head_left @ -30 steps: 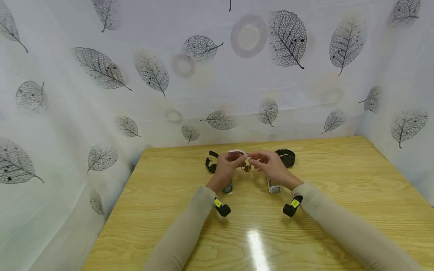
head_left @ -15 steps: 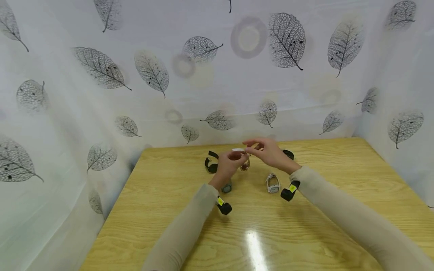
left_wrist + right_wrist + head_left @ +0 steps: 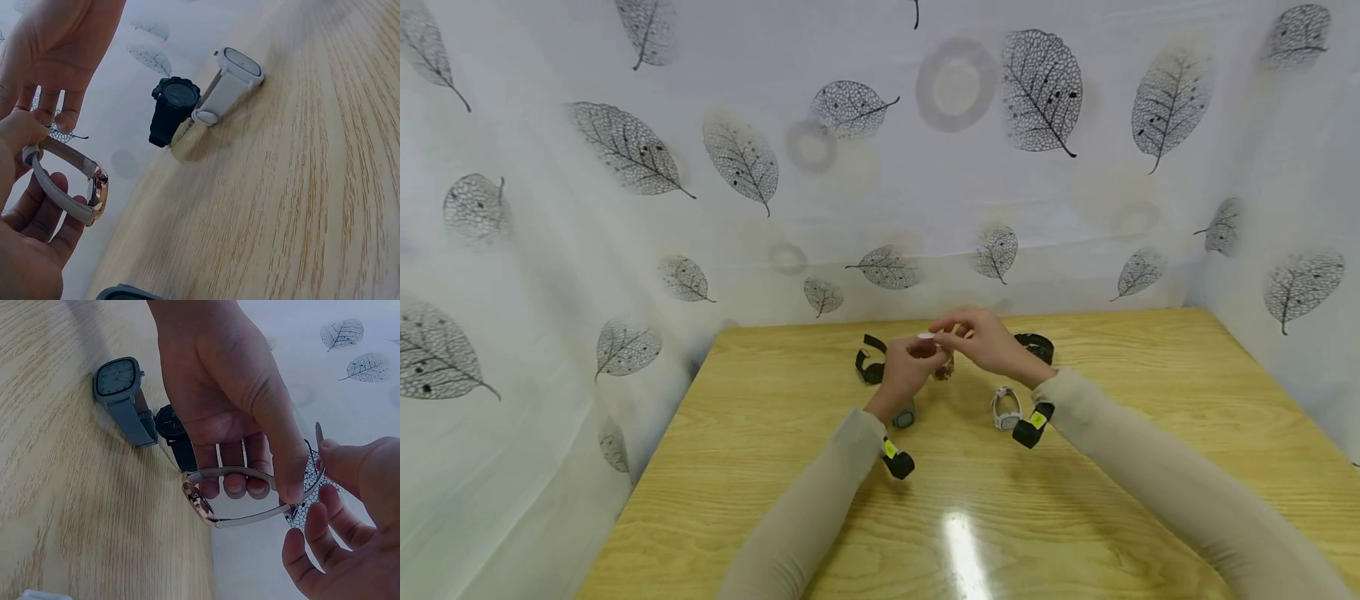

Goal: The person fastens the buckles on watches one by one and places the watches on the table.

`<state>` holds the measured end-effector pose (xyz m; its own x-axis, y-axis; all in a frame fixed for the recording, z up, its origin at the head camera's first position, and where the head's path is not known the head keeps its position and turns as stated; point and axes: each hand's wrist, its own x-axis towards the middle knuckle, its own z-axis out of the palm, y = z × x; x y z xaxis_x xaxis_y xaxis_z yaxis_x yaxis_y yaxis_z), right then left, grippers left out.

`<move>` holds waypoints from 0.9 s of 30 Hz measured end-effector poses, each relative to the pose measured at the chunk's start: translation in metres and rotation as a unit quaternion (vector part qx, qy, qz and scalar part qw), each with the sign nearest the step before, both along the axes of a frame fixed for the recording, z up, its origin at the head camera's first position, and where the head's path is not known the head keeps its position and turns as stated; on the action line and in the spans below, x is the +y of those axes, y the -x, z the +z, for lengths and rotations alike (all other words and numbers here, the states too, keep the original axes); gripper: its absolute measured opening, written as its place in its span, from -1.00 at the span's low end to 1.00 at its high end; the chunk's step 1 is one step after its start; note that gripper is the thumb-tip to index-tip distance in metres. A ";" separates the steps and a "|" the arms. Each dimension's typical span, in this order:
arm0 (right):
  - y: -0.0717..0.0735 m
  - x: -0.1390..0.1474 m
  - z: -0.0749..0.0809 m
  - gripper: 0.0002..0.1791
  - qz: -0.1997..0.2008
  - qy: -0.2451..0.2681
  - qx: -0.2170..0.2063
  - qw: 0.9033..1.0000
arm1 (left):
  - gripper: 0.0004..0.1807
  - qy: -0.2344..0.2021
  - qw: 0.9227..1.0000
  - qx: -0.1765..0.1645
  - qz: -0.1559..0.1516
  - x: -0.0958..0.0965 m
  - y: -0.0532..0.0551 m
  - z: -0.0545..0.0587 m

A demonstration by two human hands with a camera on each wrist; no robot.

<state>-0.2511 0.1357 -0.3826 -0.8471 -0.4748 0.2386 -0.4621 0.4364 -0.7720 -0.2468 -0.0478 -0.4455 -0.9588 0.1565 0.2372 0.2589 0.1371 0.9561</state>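
A wristwatch with a pale strap (image 3: 927,336) and a rose-gold case (image 3: 199,501) is held up over the far part of the table, its strap bent into a loop. My left hand (image 3: 907,367) grips the strap between thumb and fingers near the buckle, with the case hanging below. At the strap's free end, my right hand (image 3: 988,342) pinches the tip with its thumb, as the right wrist view shows; the other fingers (image 3: 303,553) are loosely bent. The left wrist view shows the loop (image 3: 69,194) from the side, with the case beyond the fingertips.
Behind my left hand lies a black watch (image 3: 871,371), with a grey-blue watch (image 3: 904,415) nearer. On the right are a white watch (image 3: 1006,410) and another black watch (image 3: 1037,347). A leaf-printed curtain (image 3: 880,183) hangs behind the wooden table (image 3: 820,500).
My right hand has lifted from low beside the case to the top of the strap, then shifted slightly left. My left hand keeps its hold on the watch with little movement.
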 end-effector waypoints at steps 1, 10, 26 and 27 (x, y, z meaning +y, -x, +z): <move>0.000 0.000 -0.001 -0.76 0.001 -0.001 0.001 1.000 | -0.80 0.000 1.000 0.000 0.000 0.000 0.000 0.000; -0.001 -0.001 0.001 -0.76 -0.011 -0.002 -0.004 1.000 | -0.77 -0.006 1.000 -0.003 -0.006 -0.002 -0.001 0.000; -0.011 0.014 -0.010 -0.67 -0.047 0.136 -0.059 0.988 | -0.81 -0.033 0.999 0.022 -0.036 -0.010 -0.010 0.001; -0.012 0.015 -0.011 -0.66 -0.044 0.148 -0.066 0.986 | -0.81 -0.026 0.999 0.022 -0.033 -0.010 -0.011 0.001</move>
